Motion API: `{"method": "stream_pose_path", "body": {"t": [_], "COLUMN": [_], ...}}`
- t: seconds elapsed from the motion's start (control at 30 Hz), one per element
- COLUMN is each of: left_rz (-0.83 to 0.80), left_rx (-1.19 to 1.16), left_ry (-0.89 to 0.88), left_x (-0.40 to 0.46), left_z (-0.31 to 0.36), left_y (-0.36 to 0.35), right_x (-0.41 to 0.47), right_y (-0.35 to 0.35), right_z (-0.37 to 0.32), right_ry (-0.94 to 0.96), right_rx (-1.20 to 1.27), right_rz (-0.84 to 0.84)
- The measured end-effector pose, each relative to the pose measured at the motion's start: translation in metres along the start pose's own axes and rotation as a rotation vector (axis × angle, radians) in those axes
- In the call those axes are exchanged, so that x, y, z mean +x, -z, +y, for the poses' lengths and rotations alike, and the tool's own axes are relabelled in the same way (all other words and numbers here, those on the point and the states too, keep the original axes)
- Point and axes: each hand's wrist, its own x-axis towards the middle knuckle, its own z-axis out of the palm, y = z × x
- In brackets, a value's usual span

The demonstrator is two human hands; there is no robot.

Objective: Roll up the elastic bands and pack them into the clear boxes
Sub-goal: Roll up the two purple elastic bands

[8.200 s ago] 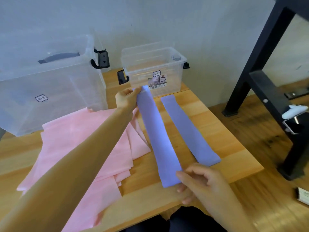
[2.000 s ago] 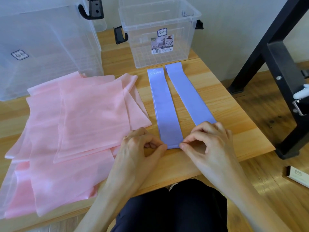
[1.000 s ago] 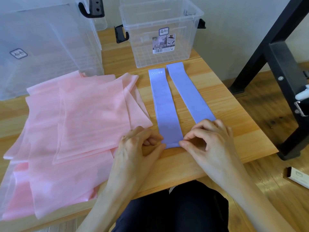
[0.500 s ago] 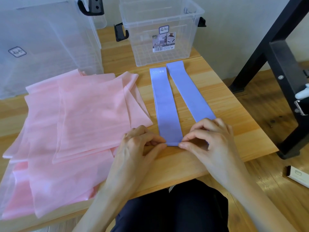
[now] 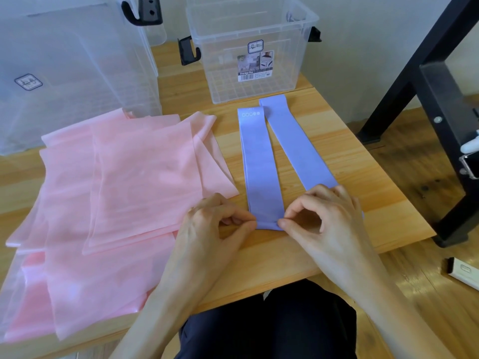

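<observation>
Left hand (image 5: 207,224) and right hand (image 5: 326,218) each pinch a near corner of the left purple band (image 5: 261,164), flat on the table (image 5: 350,156) before the small clear box (image 5: 248,55). Risk: uneven pinching likely skews the roll; stretchy material may spring open.

Your left hand (image 5: 210,224) and right hand (image 5: 321,216) pinch near end of left purple band (image 5: 261,167), small fold started there. Second purple band (image 5: 295,146) lies just beside it on wooden table (image 5: 363,177). Pink sheets (image 5: 116,193) spread left. Small clear box (image 5: 254,47) behind bands, large clear box (image 5: 64,73) far left.
</observation>
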Motion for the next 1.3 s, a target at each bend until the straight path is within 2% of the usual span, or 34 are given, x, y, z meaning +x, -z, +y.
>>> {"method": "stream_pose_path", "body": {"t": [0.23, 0.4, 0.53, 0.73, 1.0, 1.3], "left_rz": [0.013, 0.014, 0.021, 0.034, -0.031, -0.014], "left_rx": [0.045, 0.108, 0.096, 0.030, 0.023, 0.032], "left_ry": [-0.014, -0.133, -0.157, -0.103, -0.068, -0.052], "left_x": [0.003, -0.002, -0.010, -0.014, -0.017, -0.015], "left_z": [0.001, -0.008, -0.014, -0.014, -0.013, -0.011], "left_y": [-0.003, -0.007, -0.009, -0.003, 0.001, -0.001], "right_x": [-0.007, -0.006, -0.007, -0.008, -0.009, -0.012], "right_y": [0.001, -0.001, 0.001, 0.004, 0.006, 0.001], "right_z": [0.007, 0.008, 0.010, 0.009, 0.007, 0.005], "right_ry": [0.066, 0.090, 0.137, 0.157, 0.172, 0.131], "right_rx": [0.006, 0.019, 0.007, 0.004, -0.004, 0.055], "right_rz": [0.042, 0.068, 0.079, 0.022, -0.044, -0.021]}}
